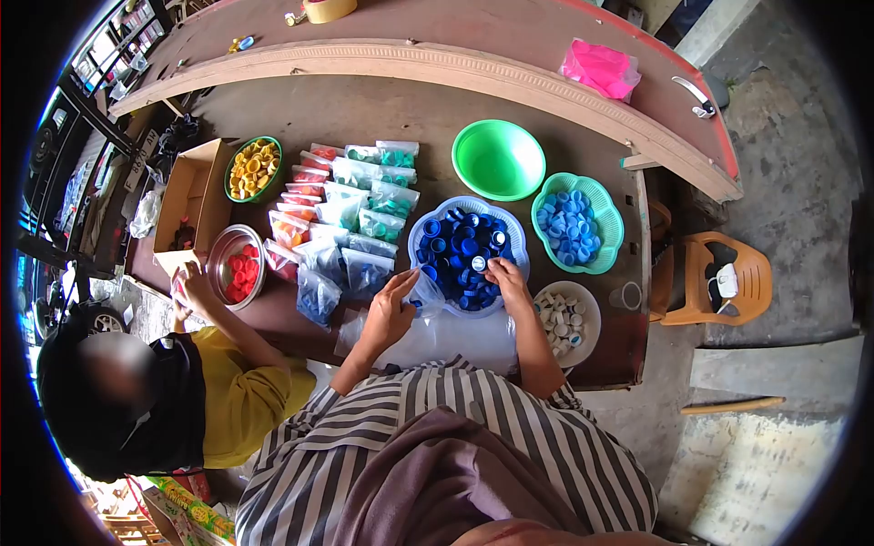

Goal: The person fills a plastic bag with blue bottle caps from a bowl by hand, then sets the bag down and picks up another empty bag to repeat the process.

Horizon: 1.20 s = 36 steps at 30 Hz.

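A pale blue basket (pixel 517 238) of dark blue bottle caps (pixel 452 238) stands in front of me. My right hand (pixel 512 285) is over its right side, fingers pinched at a blue cap with a white face (pixel 479 263). At the basket's lower left, my left hand (pixel 390 316) grips a small clear plastic bag (pixel 425 293) held against the rim. What lies inside that bag is hard to make out. Flat clear plastic bags (pixel 469 341) lie on the table edge below the basket.
Filled bags (pixel 341 214) stand in rows at left. Around are a green basin (pixel 464 177), light blue caps (pixel 569 227), white caps (pixel 560 318), a plastic cup (pixel 626 296), red caps (pixel 241 273), yellow caps (pixel 253 168) and a cardboard box (pixel 187 200). Another person (pixel 246 391) works at left.
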Each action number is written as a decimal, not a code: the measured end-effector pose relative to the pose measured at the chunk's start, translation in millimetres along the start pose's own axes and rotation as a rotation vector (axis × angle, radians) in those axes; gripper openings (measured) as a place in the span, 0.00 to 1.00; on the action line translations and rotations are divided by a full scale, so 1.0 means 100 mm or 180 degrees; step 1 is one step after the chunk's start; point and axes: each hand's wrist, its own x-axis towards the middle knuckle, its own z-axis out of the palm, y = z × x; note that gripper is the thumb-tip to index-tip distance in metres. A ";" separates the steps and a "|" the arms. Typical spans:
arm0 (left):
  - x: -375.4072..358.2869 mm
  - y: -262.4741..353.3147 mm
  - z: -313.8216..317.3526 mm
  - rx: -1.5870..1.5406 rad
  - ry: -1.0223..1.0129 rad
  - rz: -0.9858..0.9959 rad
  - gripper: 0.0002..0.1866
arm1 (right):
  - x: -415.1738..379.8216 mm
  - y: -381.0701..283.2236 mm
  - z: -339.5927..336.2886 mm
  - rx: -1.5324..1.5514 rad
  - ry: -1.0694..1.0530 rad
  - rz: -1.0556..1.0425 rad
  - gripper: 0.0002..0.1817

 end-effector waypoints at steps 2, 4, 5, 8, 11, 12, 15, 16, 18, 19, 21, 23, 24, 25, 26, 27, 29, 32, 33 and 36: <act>0.03 -0.01 0.02 -0.0012 -0.0024 -0.0003 0.32 | -0.07 -0.08 0.00 0.0263 0.0021 0.0121 0.12; 0.06 -0.02 0.04 -0.0033 -0.0063 -0.0033 0.32 | -0.16 -0.22 0.09 0.0546 0.0040 0.0245 0.11; 0.08 -0.02 0.04 -0.0026 -0.0080 -0.0044 0.32 | -0.20 -0.27 0.16 0.0154 0.0015 -0.0055 0.11; 0.12 -0.04 0.06 -0.0022 -0.0152 -0.0019 0.32 | -0.43 -0.38 0.48 -0.0462 0.0014 -0.0883 0.09; 0.16 -0.02 0.06 0.0075 -0.0191 0.0029 0.32 | -0.67 -0.62 0.81 -0.1343 -0.0294 -0.2160 0.06; 0.17 -0.01 0.05 0.0043 -0.0195 0.0023 0.32 | -0.68 -0.65 0.86 -0.2111 -0.0562 -0.2522 0.07; 0.18 0.01 0.03 0.0011 -0.0219 0.0006 0.32 | -0.64 -0.53 0.90 -0.2291 -0.0768 -0.2485 0.06; 0.19 0.01 0.03 0.0004 -0.0210 -0.0002 0.32 | -0.58 -0.51 0.89 -0.1880 -0.0716 -0.2253 0.06; 0.17 -0.04 0.03 0.0029 -0.0171 0.0013 0.32 | -0.42 -0.49 0.78 -0.1516 -0.0492 -0.1911 0.06; 0.18 -0.04 0.01 0.0058 -0.0134 0.0037 0.32 | -0.32 -0.46 0.70 -0.1152 -0.0263 -0.1572 0.07; 0.18 0.06 -0.04 -0.0067 -0.0220 -0.0216 0.32 | -0.06 -0.21 0.52 -0.1651 0.0168 -0.1259 0.09; 0.19 0.06 -0.06 -0.0188 -0.0300 -0.0463 0.32 | 0.11 0.01 0.40 -0.2263 0.0224 -0.1651 0.10; 0.20 0.02 -0.04 -0.0044 -0.0212 -0.0214 0.32 | 0.14 0.03 0.41 -0.2596 0.0251 -0.1832 0.10; 0.20 -0.02 -0.03 0.0102 -0.0125 0.0030 0.32 | 0.17 0.06 0.42 -0.2927 0.0277 -0.2012 0.09; 0.20 -0.06 -0.03 0.0109 -0.0117 0.0023 0.32 | 0.16 0.10 0.45 -0.3168 0.0208 -0.1834 0.11; 0.19 -0.05 -0.03 0.0058 -0.0124 -0.0012 0.32 | 0.16 0.10 0.48 -0.3162 0.0197 -0.1833 0.11; 0.18 -0.04 -0.04 0.0008 -0.0139 -0.0049 0.32 | 0.15 0.08 0.51 -0.3635 0.0194 -0.1607 0.17; 0.17 -0.03 -0.05 0.0085 -0.0158 -0.0040 0.32 | 0.13 0.05 0.47 -0.3258 0.0159 -0.1562 0.24; 0.16 -0.02 -0.05 0.0054 -0.0162 -0.0082 0.32 | 0.11 0.04 0.46 -0.3250 0.0165 -0.1564 0.24; 0.14 0.04 -0.08 0.0002 -0.0251 -0.0262 0.32 | 0.04 0.01 0.39 -0.2841 0.0544 -0.1695 0.24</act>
